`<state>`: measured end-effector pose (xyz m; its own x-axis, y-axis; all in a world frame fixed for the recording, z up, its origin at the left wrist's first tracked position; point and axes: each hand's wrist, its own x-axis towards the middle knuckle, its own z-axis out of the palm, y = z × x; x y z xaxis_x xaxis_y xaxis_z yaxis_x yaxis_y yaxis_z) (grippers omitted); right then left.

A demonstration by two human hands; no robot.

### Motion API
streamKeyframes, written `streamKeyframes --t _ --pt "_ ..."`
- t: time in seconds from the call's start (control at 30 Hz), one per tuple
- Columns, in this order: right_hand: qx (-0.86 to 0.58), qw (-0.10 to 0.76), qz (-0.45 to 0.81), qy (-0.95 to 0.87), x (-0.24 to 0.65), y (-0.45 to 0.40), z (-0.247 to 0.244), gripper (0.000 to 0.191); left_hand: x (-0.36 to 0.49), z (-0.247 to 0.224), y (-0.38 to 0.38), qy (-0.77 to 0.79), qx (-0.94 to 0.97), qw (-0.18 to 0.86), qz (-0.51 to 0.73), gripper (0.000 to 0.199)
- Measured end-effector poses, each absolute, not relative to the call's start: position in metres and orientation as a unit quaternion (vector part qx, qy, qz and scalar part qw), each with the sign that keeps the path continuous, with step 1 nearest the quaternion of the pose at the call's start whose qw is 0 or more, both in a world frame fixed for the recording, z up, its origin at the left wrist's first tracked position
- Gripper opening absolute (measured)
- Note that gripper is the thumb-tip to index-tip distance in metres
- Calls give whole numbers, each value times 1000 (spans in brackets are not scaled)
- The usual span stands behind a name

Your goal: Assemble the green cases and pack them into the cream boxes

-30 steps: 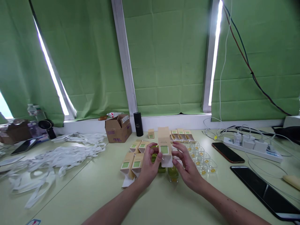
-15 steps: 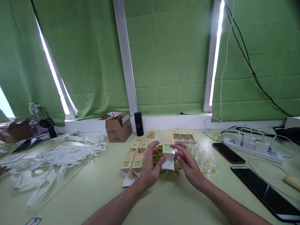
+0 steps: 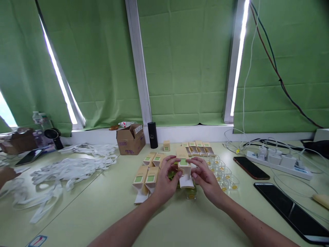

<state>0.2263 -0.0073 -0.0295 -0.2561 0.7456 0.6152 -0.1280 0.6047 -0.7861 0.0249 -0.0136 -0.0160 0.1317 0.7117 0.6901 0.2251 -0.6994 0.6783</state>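
Observation:
Between my two hands is a small tan carton [image 3: 183,153] with a green label, its white end flap hanging toward me. My left hand [image 3: 167,180] grips its left side with thumb and fingers. On the carton's right side, my right hand [image 3: 207,178] holds it with the fingertips. Below it stand green glass jars [image 3: 191,193], partly hidden by the carton and hands. Left of my left hand lie several similar cartons [image 3: 139,179] with open flaps. Another row of cartons [image 3: 200,148] lies behind my right hand, beside clear glass jars [image 3: 226,175].
A brown cardboard box [image 3: 130,141] and a black cylinder [image 3: 152,135] stand at the back. White strips [image 3: 74,168] are heaped at left, near another person's hand [image 3: 7,175]. Phones [image 3: 251,167], a tablet [image 3: 290,209] and a power strip [image 3: 280,163] lie at right.
The carton in my hands has tipped, showing more of its flap end and less of its long face. At the far left, another person's hand has come further into view.

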Motion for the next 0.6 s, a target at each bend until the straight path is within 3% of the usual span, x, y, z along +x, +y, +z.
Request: streamKeyframes --t 0.6 --pt "-214 585 419 -661 222 -8 -26 34 28 -14 -14 342 710 207 580 27"
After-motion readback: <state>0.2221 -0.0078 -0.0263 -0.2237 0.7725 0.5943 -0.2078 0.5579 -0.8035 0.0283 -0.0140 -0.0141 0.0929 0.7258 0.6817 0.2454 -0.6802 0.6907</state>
